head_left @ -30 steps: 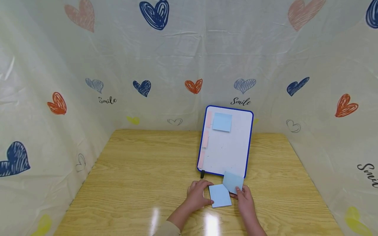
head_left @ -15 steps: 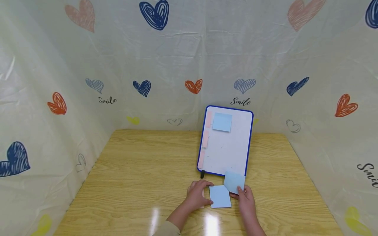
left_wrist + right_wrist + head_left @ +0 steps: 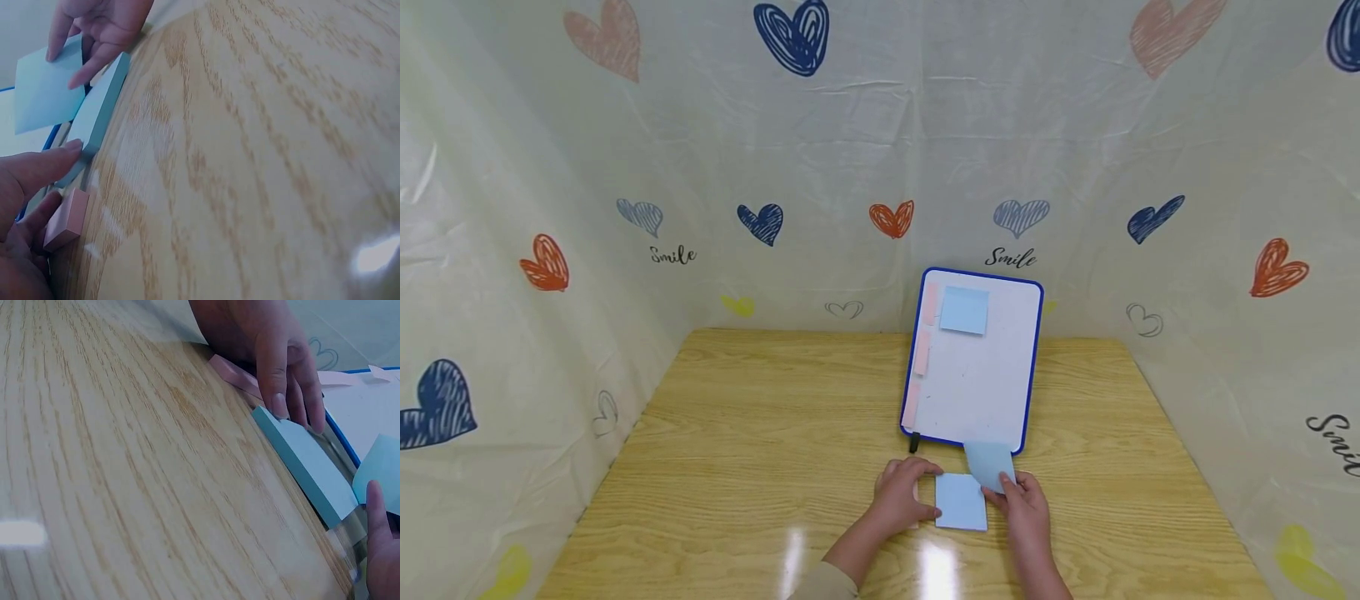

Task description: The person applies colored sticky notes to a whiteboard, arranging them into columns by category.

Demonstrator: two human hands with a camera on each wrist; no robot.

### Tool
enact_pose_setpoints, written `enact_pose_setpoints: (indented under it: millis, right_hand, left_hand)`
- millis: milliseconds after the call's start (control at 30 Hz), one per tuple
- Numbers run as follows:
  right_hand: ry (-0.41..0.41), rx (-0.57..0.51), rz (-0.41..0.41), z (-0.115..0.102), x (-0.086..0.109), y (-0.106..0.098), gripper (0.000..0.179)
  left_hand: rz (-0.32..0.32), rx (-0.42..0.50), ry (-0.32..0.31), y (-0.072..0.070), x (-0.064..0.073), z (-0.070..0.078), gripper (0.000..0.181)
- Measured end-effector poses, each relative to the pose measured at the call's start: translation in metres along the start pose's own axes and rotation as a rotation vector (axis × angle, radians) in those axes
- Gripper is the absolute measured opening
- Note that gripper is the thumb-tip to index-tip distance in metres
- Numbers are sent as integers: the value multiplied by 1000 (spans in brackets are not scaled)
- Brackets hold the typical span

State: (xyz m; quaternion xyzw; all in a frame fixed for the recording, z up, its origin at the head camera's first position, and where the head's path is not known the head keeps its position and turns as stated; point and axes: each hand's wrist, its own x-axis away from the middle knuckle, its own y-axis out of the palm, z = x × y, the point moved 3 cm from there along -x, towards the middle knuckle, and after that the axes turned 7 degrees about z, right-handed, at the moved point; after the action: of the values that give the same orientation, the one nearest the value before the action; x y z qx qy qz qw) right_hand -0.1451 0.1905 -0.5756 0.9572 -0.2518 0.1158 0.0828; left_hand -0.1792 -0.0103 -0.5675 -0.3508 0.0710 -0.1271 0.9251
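The left hand (image 3: 898,497) reaches in with thumb and forefinger spread wide, tips touching the left side of a blue sticky-note pad (image 3: 961,502) that lies on the wood-grain surface (image 3: 775,467). A small pink sticky-note pad (image 3: 67,219) sits by that hand's other fingers. The right hand (image 3: 1021,504) pinches a single blue sticky note (image 3: 991,467), thumb on top, above the pad's far right corner — whether the two touch, I cannot tell. Beyond the hands is a blue-framed whiteboard (image 3: 977,383) carrying another blue note (image 3: 965,311) near its top — and, down its left side, three pink strips (image 3: 921,354).
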Motion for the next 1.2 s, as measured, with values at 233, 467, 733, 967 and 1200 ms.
enact_pose_setpoints:
  millis: [233,467,733,967,1200]
  right_hand:
    - [-21,-54,6,-6,3,2,17]
    - [-52,-101,21,-14,7,4,15]
    - [-62,-95,21,-10,8,5,16]
    - [-116,-92,14,-21,14,8,20]
    - [-177,-96,-3,-51,14,8,21]
  left_hand:
    - [-6,103,-37,-4,-2,-7,58]
    - [-23,169,-25,-7,-2,-7,59]
    - [-13,82,-2,-4,-1,-4,56]
    - [-18,238,-44,-13,-3,0,53]
    - [12,376,28,-40,-15,30,47]
